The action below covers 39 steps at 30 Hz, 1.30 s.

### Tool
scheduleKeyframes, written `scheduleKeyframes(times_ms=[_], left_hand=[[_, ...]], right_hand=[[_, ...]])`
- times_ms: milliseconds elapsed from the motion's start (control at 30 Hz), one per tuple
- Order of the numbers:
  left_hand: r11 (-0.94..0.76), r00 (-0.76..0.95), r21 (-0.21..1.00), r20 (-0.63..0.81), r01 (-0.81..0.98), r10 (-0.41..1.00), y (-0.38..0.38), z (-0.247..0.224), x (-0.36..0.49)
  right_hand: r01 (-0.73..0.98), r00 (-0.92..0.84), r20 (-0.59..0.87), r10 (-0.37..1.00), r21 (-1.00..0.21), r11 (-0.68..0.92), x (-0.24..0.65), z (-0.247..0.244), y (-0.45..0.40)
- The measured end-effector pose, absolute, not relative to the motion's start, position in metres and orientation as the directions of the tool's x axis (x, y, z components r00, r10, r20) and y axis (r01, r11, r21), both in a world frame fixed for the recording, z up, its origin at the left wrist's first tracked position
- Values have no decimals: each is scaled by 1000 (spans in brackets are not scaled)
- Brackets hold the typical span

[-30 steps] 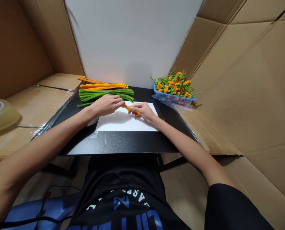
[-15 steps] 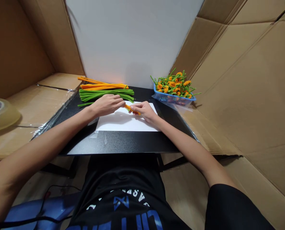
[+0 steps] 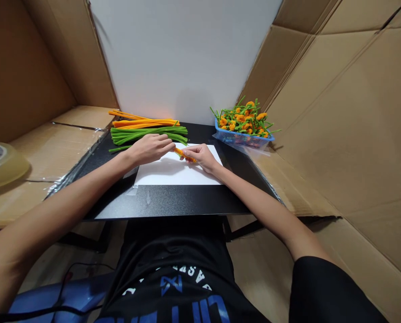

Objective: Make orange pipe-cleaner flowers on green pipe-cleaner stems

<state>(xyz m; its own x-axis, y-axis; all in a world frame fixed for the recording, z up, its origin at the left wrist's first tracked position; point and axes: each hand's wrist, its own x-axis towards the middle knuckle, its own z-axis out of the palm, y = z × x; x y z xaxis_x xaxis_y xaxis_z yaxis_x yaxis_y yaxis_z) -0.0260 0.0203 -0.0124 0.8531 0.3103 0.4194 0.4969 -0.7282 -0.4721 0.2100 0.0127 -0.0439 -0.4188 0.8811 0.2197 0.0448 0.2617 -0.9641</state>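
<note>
Over a white sheet [image 3: 173, 172] on the black table, an orange fuzzy piece [image 3: 179, 152] spans the gap between both hands. My left hand [image 3: 154, 148] pinches its left end from above, palm down. My right hand [image 3: 200, 157] has its fingers closed round the other end, where the orange looks coiled. A bit of green shows beside it, mostly hidden by the fingers. Behind my left hand lie a bundle of green fuzzy stems [image 3: 146, 133] and a bundle of orange ones [image 3: 149, 122].
A blue basket [image 3: 244, 138] full of orange and green fuzzy flowers stands at the back right. A large tape roll [image 3: 15, 167] lies on cardboard at the far left. Cardboard walls [image 3: 348, 112] flank the table, with a white panel [image 3: 187, 54] behind.
Both hands have stayed almost in place, still on the orange piece. The view has shifted very slightly.
</note>
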Motion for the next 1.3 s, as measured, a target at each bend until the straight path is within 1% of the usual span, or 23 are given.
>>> scheduleKeyframes(times_ms=[167,367,500,667,800,967,1067,1300], left_hand=[[-722,851,-470,408,507,331,19,-12,-25],[-704,861,-509,396,495,319,20,-13,-25],[-699,855,-503,394,508,338,20,-12,-25],[-715,854,-486,403,503,328,20,-13,-26],[-729,846,-459,424,508,322,22,-15,-26],[-716,852,-492,436,495,290,23,-16,-27],[-721,854,-490,436,490,284,23,-16,-27],[-726,849,-468,425,504,315,25,-15,-28]], right_hand=[[34,-431,224,874,-964,264,212,-46,16],[30,-443,201,874,-971,239,212,-49,18],[30,-433,205,878,-970,241,213,-51,19],[27,-424,196,884,-973,229,212,-51,20],[22,-400,177,899,-979,202,210,-51,20],[21,-371,156,915,-984,176,207,-51,19],[18,-362,134,922,-988,151,206,-50,17],[-26,-387,93,917,-996,90,206,-47,16]])
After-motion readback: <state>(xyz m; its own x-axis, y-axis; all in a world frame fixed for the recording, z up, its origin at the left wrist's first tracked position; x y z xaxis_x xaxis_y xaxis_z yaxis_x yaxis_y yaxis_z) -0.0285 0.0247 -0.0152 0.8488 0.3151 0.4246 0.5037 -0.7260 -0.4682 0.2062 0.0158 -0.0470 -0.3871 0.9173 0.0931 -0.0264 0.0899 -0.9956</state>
